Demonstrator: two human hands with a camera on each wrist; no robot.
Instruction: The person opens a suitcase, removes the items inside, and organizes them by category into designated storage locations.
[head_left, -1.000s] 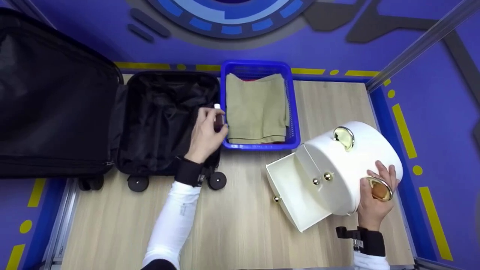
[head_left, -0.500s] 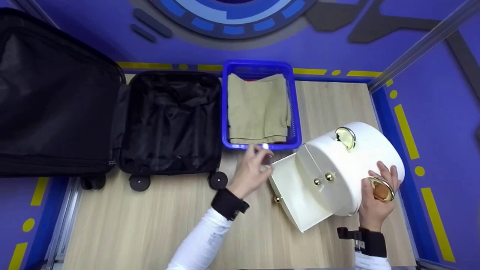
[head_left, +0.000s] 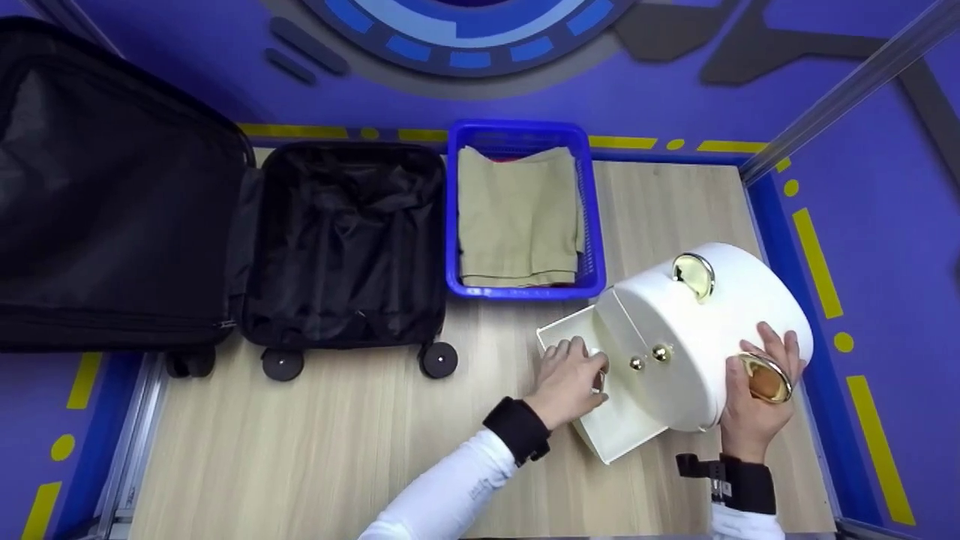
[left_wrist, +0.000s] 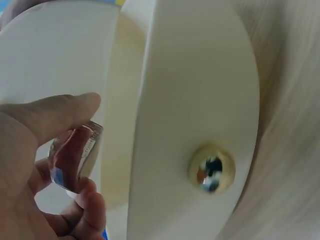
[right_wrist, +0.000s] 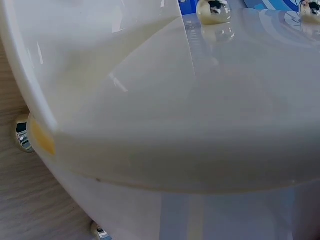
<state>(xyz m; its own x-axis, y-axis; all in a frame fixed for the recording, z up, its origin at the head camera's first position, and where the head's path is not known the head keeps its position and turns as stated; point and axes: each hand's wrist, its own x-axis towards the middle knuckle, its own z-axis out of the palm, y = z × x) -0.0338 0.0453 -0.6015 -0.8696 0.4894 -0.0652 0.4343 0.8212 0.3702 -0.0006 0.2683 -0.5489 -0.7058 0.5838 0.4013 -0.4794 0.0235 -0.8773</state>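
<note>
My left hand [head_left: 566,382] is over the pulled-out drawer [head_left: 626,435] of a white drawer box [head_left: 739,300]. It pinches a small glossy reddish-brown bottle [left_wrist: 67,157] between thumb and fingers, close behind the drawer front [left_wrist: 195,90] in the left wrist view. A bit of the bottle's white cap [head_left: 594,351] shows in the head view. My right hand [head_left: 746,424] rests on the box with its fingers spread on the white surface around a gold fitting [head_left: 766,379]. In the right wrist view the box fills the frame and hides that hand.
A blue basket [head_left: 525,292] with folded khaki cloth [head_left: 517,217] stands at the back. Left of it lies an open black suitcase [head_left: 345,247], its lid [head_left: 112,202] tilted up and wheels [head_left: 438,360] toward me. Walls border the wooden table [head_left: 300,450].
My left hand has carried the bottle from the gap between suitcase and basket, right and toward me, into the open drawer. The right hand has stayed on the box.
</note>
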